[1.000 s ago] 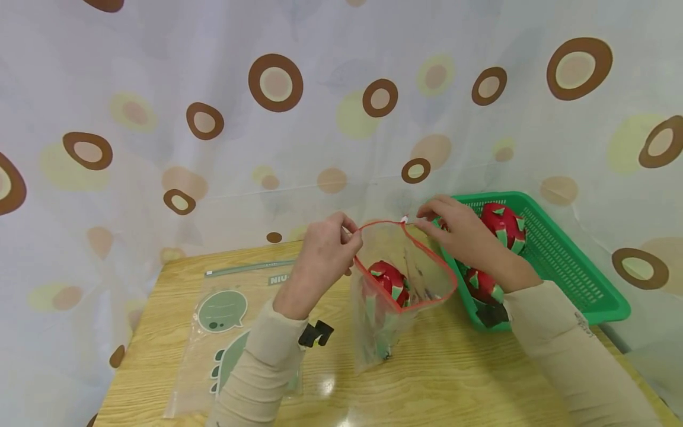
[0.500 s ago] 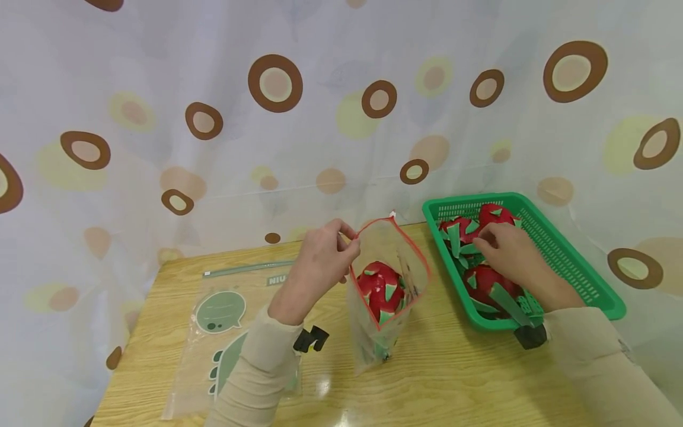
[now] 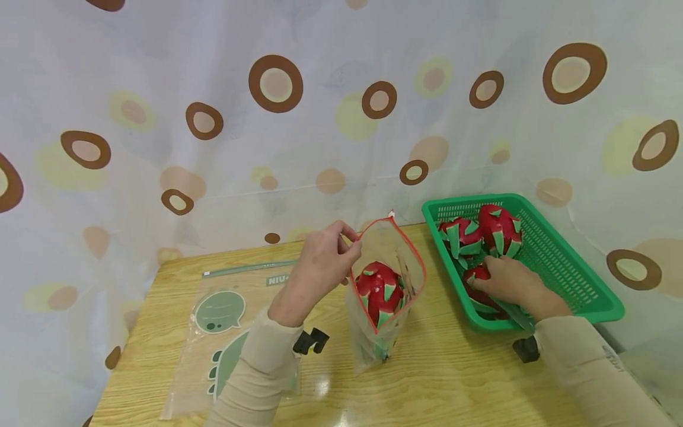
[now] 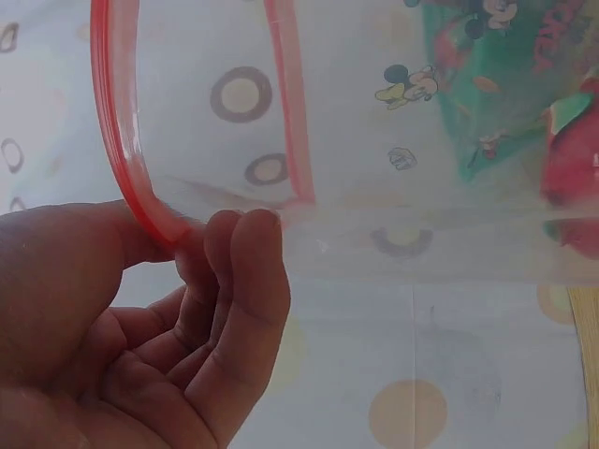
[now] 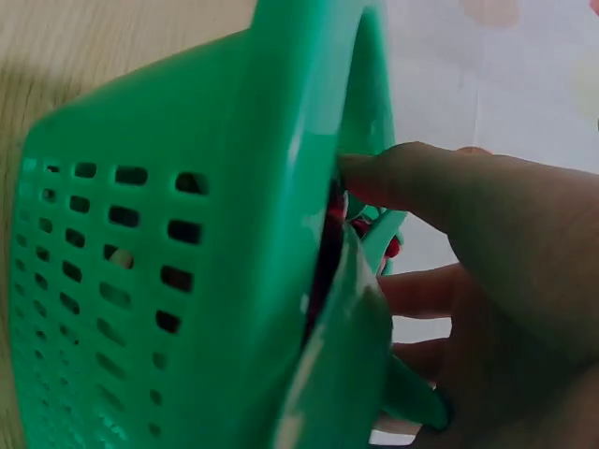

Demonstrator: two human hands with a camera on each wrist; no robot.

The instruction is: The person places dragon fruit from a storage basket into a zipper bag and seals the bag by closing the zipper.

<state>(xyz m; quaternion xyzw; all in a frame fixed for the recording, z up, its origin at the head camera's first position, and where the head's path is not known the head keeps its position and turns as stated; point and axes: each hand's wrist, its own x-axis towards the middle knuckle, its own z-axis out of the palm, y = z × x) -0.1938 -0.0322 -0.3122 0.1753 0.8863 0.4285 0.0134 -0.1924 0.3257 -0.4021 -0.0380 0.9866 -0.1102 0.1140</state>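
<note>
My left hand (image 3: 325, 258) pinches the red zip edge of a clear zip bag (image 3: 368, 350) at its left corner. The bag stands upright with its mouth spread wide; cartoon prints show on its side (image 4: 402, 84) in the left wrist view. One red dragon fruit (image 3: 380, 290) with green scales sits inside. My right hand (image 3: 520, 287) is down in the green basket (image 3: 581, 276), thumb and fingers around the nearest dragon fruit (image 3: 476, 274). In the right wrist view the basket wall (image 5: 122, 234) and a green scale (image 5: 342, 355) hide most of that fruit.
Two more dragon fruits (image 3: 498, 228) lie at the basket's far end. A flat clear bag with green dinosaur prints (image 3: 221, 311) lies on the left of the wooden table (image 3: 427, 385). A patterned curtain (image 3: 320, 118) hangs behind the table.
My right hand has let go of the bag's zip edge, moved right over the basket and come down onto the near dragon fruit. My left hand keeps its pinch on the bag.
</note>
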